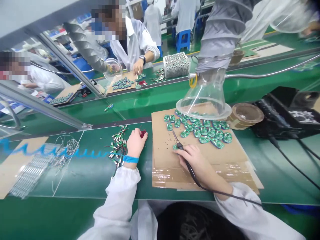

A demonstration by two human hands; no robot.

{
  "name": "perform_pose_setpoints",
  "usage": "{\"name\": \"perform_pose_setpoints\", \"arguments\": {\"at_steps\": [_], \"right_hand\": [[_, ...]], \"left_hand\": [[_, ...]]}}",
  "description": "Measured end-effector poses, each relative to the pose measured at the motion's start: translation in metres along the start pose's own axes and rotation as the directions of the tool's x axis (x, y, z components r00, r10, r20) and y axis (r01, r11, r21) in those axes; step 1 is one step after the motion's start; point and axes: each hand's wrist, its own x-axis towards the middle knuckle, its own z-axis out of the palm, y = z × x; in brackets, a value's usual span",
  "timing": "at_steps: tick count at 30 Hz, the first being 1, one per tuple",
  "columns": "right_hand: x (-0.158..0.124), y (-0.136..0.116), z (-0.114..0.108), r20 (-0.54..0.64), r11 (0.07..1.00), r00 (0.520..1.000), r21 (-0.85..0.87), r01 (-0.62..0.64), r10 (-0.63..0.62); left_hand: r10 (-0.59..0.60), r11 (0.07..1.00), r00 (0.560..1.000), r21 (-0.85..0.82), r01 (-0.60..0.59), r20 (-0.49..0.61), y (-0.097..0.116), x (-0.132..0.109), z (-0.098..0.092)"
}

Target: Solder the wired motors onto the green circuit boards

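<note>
Green circuit boards [203, 131] dot cardboard [162, 160] by the right hand [197, 163], fingers [181, 151] clenched on a soldering iron [180, 145]; the left hand [136, 143] curls against a red piece [143, 134], grip unclear.

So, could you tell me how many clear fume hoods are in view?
3 fume hoods: one over the cardboard sheet, one by the co-worker opposite, one cut off at top right; more may be hidden.

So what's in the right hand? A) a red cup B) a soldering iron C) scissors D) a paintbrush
B. The right hand grips a soldering iron by its black handle, with the tip over the cardboard.
</note>
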Motion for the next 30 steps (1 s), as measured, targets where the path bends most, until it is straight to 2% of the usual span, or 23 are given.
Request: {"name": "perform_pose_setpoints", "arguments": {"at_steps": [5,10,13,15,17,19,21,22,25,28,30], "right_hand": [[-0.007,0.003,0.002,-0.008,0.996,0.999,0.075,-0.040,0.041],[-0.010,0.003,0.001,-0.024,0.985,0.997,0.158,-0.067,0.072],[-0.010,0.001,0.001,-0.004,0.975,0.991,0.180,-0.129,0.132],[-0.009,-0.001,0.002,-0.008,0.967,0.983,0.183,-0.178,0.183],[-0.008,-0.001,0.003,-0.040,0.961,0.975,0.183,-0.207,0.218],[-0.006,-0.001,0.003,-0.086,0.959,0.969,0.187,-0.213,0.232],[-0.005,0.000,0.002,-0.134,0.958,0.963,0.202,-0.205,0.234],[-0.004,0.001,0.001,-0.155,0.956,0.959,0.212,-0.203,0.238],[-0.004,0.002,0.000,-0.168,0.951,0.953,0.227,-0.211,0.251],[-0.003,0.002,0.001,-0.125,0.952,0.961,0.217,-0.215,0.246],[-0.003,0.002,0.002,-0.113,0.953,0.963,0.214,-0.216,0.244]], "left_hand": [[-0.008,0.994,1.000,-0.111,0.010,0.017,-0.008,0.007,-0.002],[0.016,0.965,0.998,-0.260,-0.032,-0.063,-0.013,0.006,-0.011],[0.070,0.934,0.995,-0.346,-0.092,-0.077,-0.002,-0.003,-0.019],[0.149,0.900,0.989,-0.413,-0.140,-0.009,0.013,-0.015,-0.021],[0.286,0.843,0.945,-0.510,-0.170,0.157,0.032,-0.027,-0.019],[0.437,0.771,0.837,-0.616,-0.160,0.330,0.050,-0.038,-0.014],[0.539,0.715,0.735,-0.685,-0.140,0.412,0.063,-0.044,-0.009],[0.562,0.699,0.712,-0.702,-0.137,0.421,0.066,-0.045,-0.006],[0.566,0.676,0.708,-0.729,-0.106,0.422,0.064,-0.044,0.001],[0.541,0.652,0.724,-0.757,-0.039,0.428,0.056,-0.043,0.006],[0.542,0.662,0.725,-0.748,-0.056,0.425,0.053,-0.044,0.006]]}}
